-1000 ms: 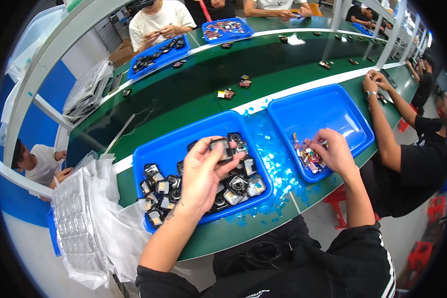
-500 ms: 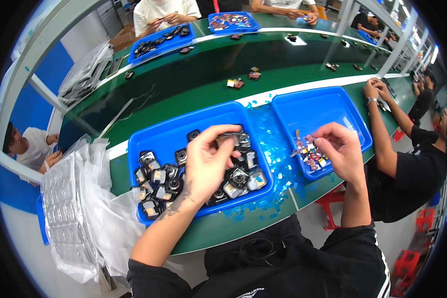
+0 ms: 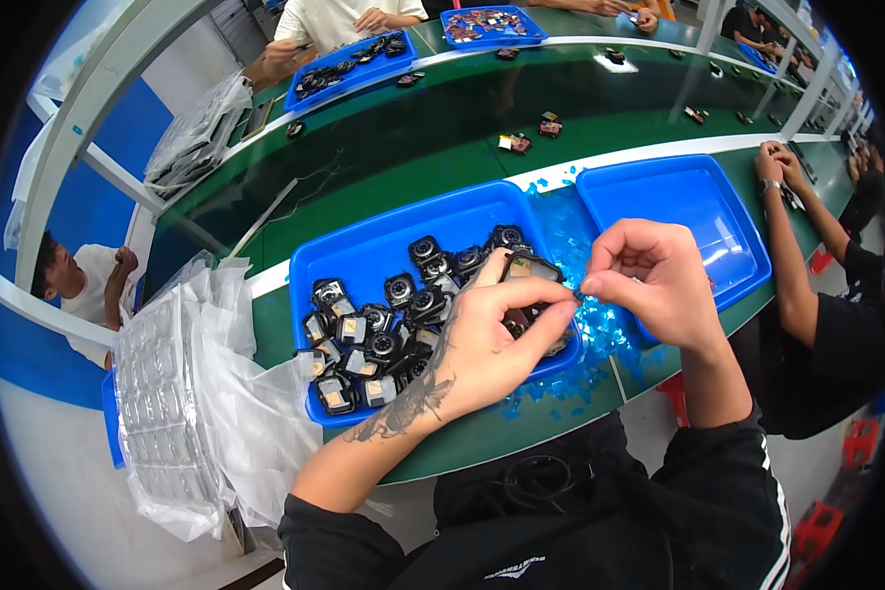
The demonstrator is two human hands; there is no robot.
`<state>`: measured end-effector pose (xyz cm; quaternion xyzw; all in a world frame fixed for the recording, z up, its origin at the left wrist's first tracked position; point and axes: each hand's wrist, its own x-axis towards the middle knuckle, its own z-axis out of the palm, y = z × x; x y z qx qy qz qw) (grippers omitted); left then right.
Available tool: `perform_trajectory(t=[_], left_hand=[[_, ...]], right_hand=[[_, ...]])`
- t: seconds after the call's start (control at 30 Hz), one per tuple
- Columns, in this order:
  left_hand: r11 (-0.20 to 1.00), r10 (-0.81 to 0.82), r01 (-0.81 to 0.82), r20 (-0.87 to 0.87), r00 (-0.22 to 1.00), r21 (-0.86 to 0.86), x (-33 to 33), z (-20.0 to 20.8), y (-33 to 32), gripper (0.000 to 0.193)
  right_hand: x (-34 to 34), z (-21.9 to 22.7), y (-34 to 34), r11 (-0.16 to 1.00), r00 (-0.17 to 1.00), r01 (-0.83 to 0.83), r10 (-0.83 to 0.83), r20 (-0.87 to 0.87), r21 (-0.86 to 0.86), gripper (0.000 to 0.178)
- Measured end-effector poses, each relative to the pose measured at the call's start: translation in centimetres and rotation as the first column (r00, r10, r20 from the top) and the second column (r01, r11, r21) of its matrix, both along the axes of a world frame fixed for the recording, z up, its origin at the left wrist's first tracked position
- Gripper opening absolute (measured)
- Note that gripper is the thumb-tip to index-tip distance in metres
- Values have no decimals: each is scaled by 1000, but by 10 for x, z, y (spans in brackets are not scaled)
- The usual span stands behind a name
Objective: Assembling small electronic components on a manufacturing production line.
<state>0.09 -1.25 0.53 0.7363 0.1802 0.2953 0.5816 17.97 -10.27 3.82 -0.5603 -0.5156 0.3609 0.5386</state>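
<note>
My left hand (image 3: 506, 339) is closed round a black square watch-like part (image 3: 533, 267), raised over the right side of the left blue tray (image 3: 349, 254). Several similar black watch-like parts (image 3: 400, 288) with round lens-like faces or pale backs lie in that tray. My right hand (image 3: 654, 280) pinches thumb and forefinger together close to my left fingertips. Whatever sits in that pinch is too small to make out. Behind my right hand stands the right blue tray (image 3: 659, 182), its near part and contents mostly hidden by the hand.
Small blue film pieces (image 3: 600, 339) litter the table between the trays. Clear plastic blister trays and bags (image 3: 162, 393) stack at the left. A conveyor belt (image 3: 383, 138) carries loose parts (image 3: 516, 144). A co-worker's arms (image 3: 787, 216) are at the right; others sit across.
My left hand has moved right, lifting the watch-like part. My right hand has left the small parts in the right tray and come over to my left fingertips. The view has shifted slightly.
</note>
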Motion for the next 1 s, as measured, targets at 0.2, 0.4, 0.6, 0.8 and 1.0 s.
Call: perform_trajectory(t=[0.2,0.4,0.6,0.8,1.0], left_hand=[[972,105,-107,18,994,209,0,3,2,8],[965,194,-208,101,976,162,1,-1,-3,6],[979,194,-192,-27,981,70,1,-6,3,10],[926,53,-21,75,996,-377,6,-9,8,15],[858,-121,161,111,986,-488,-1,-12,8,17]], right_hand=[[-8,-6,6,998,1000,19,-20,16,64,12],[-16,-16,13,997,998,43,-39,-50,65,14],[-29,-20,3,883,808,16,-288,514,469,13],[14,-43,6,987,606,122,-157,780,104,19],[-6,-48,8,971,995,-68,82,-51,230,20]])
